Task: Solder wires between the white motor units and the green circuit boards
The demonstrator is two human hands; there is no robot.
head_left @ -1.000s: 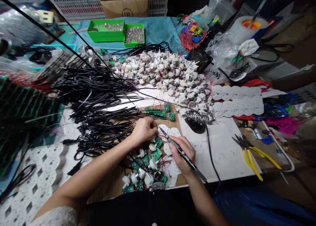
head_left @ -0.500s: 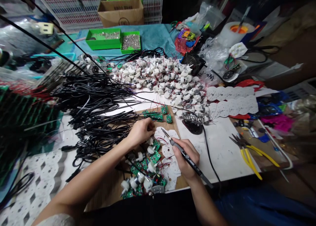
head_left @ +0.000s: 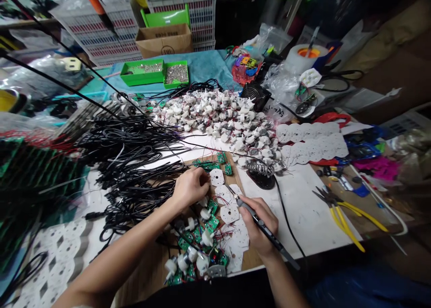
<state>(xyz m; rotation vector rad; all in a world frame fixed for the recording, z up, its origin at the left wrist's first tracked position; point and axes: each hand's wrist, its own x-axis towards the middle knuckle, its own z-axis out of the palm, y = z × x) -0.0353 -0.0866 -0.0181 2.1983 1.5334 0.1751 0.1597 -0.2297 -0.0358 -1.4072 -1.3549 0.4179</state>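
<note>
A cluttered surface (head_left: 310, 204) fills most of the view, its near middle covered in white. Across its left side spreads a tangle of black cables (head_left: 124, 142), and beyond the work spot rises a heap of white motor units (head_left: 232, 119) with thin red wires. Beneath the work lies a brown sheet (head_left: 253, 257). A cardboard box (head_left: 164, 42) stands at the far edge, and yellow-handled pliers (head_left: 346, 213) rest on the right, jaws parted.

Over the brown sheet, the right hand (head_left: 259, 220) is closed around a soldering iron (head_left: 267, 231), gripping it like a pen, its tip pointing up and left over the white plates (head_left: 229, 213). The left hand (head_left: 191, 184) is curled narrow between the cables and the uppermost plate; whether its hidden fingertips pinch anything, I cannot tell.

Left of the lower plates sits a cluster of green circuit boards (head_left: 212, 224) among more motor units. Smallest are the loose boards (head_left: 228, 169) just past the left hand.
</note>
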